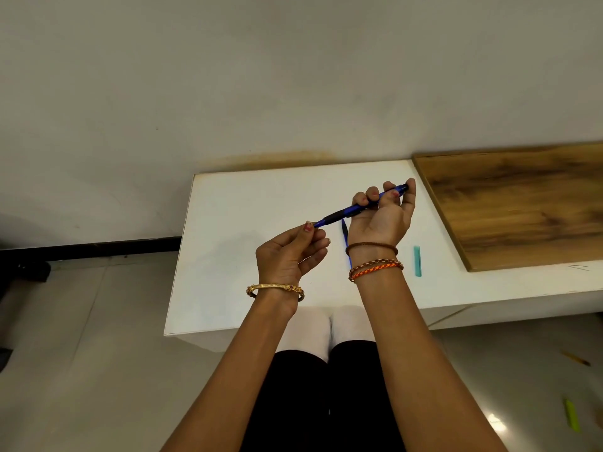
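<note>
A blue pen (346,213) with a black grip section is held in the air above the white table (235,256). My right hand (381,216) grips its rear half, fingers curled round the barrel. My left hand (290,256) pinches the pen's tip end between thumb and fingertips. Another thin blue pen part (345,238) lies on the table, partly hidden behind my right wrist.
A teal stick (417,261) lies on the table right of my right wrist. A wooden board (515,203) covers the table's far right. On the floor at the right lie a green marker (571,415) and a yellow pencil (576,358). A wall stands behind.
</note>
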